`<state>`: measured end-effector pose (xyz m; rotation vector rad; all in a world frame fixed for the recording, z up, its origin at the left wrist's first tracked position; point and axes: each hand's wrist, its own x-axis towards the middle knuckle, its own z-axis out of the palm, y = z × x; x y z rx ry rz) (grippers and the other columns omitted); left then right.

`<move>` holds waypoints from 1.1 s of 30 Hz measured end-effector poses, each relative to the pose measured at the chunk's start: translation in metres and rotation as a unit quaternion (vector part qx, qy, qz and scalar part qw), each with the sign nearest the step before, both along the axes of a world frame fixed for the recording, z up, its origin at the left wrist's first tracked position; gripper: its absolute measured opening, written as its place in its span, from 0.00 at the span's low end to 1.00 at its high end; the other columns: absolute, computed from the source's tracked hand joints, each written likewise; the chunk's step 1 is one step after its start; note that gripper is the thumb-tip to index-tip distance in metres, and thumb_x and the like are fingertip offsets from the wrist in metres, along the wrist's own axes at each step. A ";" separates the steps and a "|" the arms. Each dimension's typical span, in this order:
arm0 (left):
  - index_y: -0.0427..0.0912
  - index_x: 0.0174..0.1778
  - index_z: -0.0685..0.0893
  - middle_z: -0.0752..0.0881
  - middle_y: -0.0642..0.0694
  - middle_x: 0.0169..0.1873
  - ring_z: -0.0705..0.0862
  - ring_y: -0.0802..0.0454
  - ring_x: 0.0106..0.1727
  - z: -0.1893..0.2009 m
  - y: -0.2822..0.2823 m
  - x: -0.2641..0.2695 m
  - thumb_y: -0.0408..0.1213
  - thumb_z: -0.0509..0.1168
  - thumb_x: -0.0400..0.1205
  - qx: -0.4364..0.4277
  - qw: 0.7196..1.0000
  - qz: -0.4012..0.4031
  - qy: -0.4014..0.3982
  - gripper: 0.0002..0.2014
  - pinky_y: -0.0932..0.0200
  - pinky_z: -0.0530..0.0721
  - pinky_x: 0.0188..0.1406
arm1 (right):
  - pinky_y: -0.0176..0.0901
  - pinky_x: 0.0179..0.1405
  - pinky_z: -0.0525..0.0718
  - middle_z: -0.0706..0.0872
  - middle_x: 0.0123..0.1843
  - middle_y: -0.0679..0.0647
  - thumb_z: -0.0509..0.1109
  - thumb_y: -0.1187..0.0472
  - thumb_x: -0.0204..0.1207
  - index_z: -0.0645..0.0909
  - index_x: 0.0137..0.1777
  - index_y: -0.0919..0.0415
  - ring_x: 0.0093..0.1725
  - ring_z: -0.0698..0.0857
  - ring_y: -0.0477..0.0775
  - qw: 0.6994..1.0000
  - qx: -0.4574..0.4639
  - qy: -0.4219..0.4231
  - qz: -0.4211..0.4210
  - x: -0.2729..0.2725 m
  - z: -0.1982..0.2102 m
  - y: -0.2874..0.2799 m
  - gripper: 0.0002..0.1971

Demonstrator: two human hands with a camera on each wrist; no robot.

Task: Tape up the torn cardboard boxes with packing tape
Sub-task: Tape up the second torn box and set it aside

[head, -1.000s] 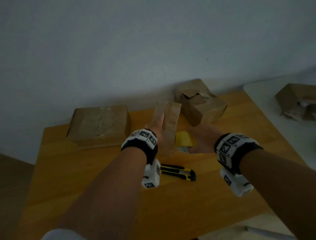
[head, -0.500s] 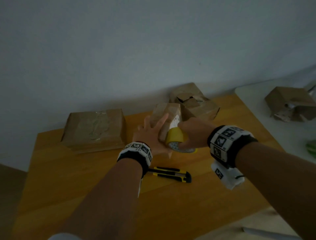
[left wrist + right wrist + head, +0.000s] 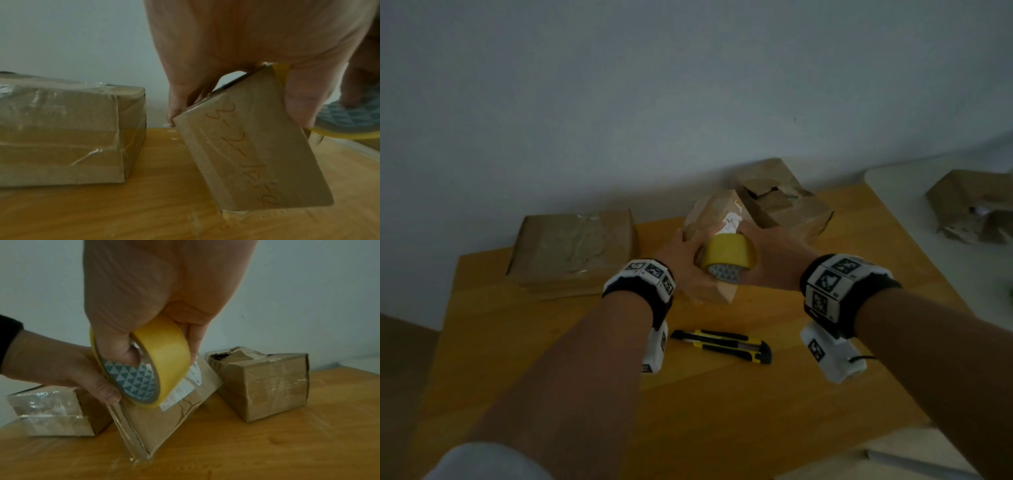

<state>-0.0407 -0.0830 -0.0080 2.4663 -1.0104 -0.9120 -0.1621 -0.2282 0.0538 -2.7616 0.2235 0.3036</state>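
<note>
A small flat cardboard box [image 3: 714,219] stands tilted on one corner on the wooden table [image 3: 825,377]. My left hand [image 3: 685,260] grips its upper edge, thumb on the near side and fingers behind. In the left wrist view the small box [image 3: 252,154] shows handwritten marks. My right hand [image 3: 767,253] holds a yellow tape roll [image 3: 727,255] against the box's top, thumb inside the core. In the right wrist view the tape roll [image 3: 162,363] sits over the small box [image 3: 164,420] beside a white label.
A flat taped box [image 3: 571,250] lies at the left. A torn box [image 3: 784,202] stands behind on the right. A yellow utility knife [image 3: 722,346] lies near my wrists. Another torn box [image 3: 972,205] rests on a white surface at far right.
My right hand picked the tape roll off the table and brought it onto the small box. My left hand tilted the box toward me and closed round its top edge.
</note>
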 end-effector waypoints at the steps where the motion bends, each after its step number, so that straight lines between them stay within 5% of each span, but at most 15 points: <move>1: 0.75 0.78 0.46 0.51 0.42 0.82 0.58 0.32 0.80 0.000 0.000 0.001 0.54 0.77 0.66 -0.004 1.000 0.001 0.012 0.53 0.33 0.72 0.72 | 0.51 0.44 0.86 0.85 0.50 0.52 0.75 0.42 0.69 0.70 0.67 0.55 0.46 0.85 0.55 1.000 -0.019 0.007 0.006 0.001 0.001 0.001 0.31; 8: 0.73 0.75 0.58 0.58 0.38 0.77 0.63 0.31 0.76 0.002 -0.001 0.003 0.45 0.79 0.67 -0.039 0.998 0.026 0.052 0.47 0.32 0.72 0.70 | 0.47 0.36 0.81 0.79 0.37 0.50 0.68 0.38 0.73 0.73 0.49 0.55 0.37 0.81 0.54 0.988 -0.135 0.066 0.041 -0.005 0.011 -0.002 0.21; 12: 0.82 0.72 0.52 0.54 0.41 0.80 0.62 0.31 0.77 0.003 -0.001 0.000 0.49 0.77 0.64 -0.031 0.997 0.044 0.057 0.49 0.33 0.75 0.69 | 0.46 0.38 0.79 0.79 0.38 0.48 0.63 0.33 0.74 0.74 0.59 0.55 0.36 0.79 0.52 0.974 -0.192 0.111 0.053 -0.017 -0.002 -0.006 0.27; 15: 0.85 0.71 0.40 0.56 0.43 0.82 0.64 0.34 0.78 0.000 -0.002 0.001 0.55 0.77 0.54 -0.059 0.993 0.064 0.079 0.60 0.33 0.77 0.67 | 0.47 0.36 0.78 0.78 0.38 0.48 0.64 0.36 0.76 0.69 0.72 0.56 0.35 0.78 0.51 0.963 -0.209 0.159 0.060 -0.017 -0.012 -0.008 0.31; 21: 0.66 0.81 0.43 0.70 0.44 0.76 0.75 0.41 0.70 -0.011 0.007 0.006 0.45 0.81 0.53 -0.118 0.967 0.147 0.174 0.67 0.39 0.81 0.64 | 0.46 0.39 0.82 0.85 0.48 0.50 0.66 0.36 0.74 0.76 0.66 0.56 0.45 0.84 0.55 0.959 -0.200 0.194 0.045 -0.001 -0.036 -0.001 0.29; 25: 0.62 0.82 0.44 0.68 0.42 0.75 0.74 0.40 0.70 -0.012 0.008 0.008 0.34 0.80 0.65 -0.111 0.959 0.159 0.204 0.61 0.38 0.79 0.68 | 0.45 0.38 0.79 0.79 0.39 0.48 0.68 0.41 0.76 0.73 0.53 0.55 0.42 0.81 0.54 0.953 -0.212 0.209 0.054 0.010 -0.041 0.005 0.19; 28: 0.63 0.82 0.42 0.65 0.45 0.78 0.71 0.41 0.73 -0.010 0.009 0.009 0.41 0.83 0.61 -0.083 0.960 0.150 0.220 0.64 0.39 0.76 0.71 | 0.44 0.38 0.78 0.76 0.35 0.47 0.70 0.44 0.76 0.77 0.51 0.55 0.41 0.80 0.52 0.948 -0.215 0.224 0.063 0.014 -0.040 0.007 0.16; 31: 0.67 0.81 0.40 0.64 0.51 0.79 0.71 0.45 0.74 -0.003 0.007 0.008 0.61 0.83 0.48 -0.042 0.967 0.122 0.222 0.72 0.42 0.75 0.72 | 0.43 0.38 0.79 0.77 0.35 0.48 0.71 0.42 0.74 0.78 0.49 0.55 0.41 0.81 0.52 0.946 -0.221 0.228 0.071 0.015 -0.042 0.011 0.17; 33: 0.67 0.80 0.39 0.62 0.52 0.80 0.70 0.45 0.75 0.000 0.005 0.006 0.66 0.79 0.51 -0.031 0.969 0.125 0.213 0.68 0.43 0.74 0.73 | 0.42 0.39 0.79 0.77 0.35 0.48 0.70 0.42 0.74 0.76 0.48 0.54 0.41 0.81 0.52 0.947 -0.220 0.223 0.068 0.015 -0.042 0.013 0.16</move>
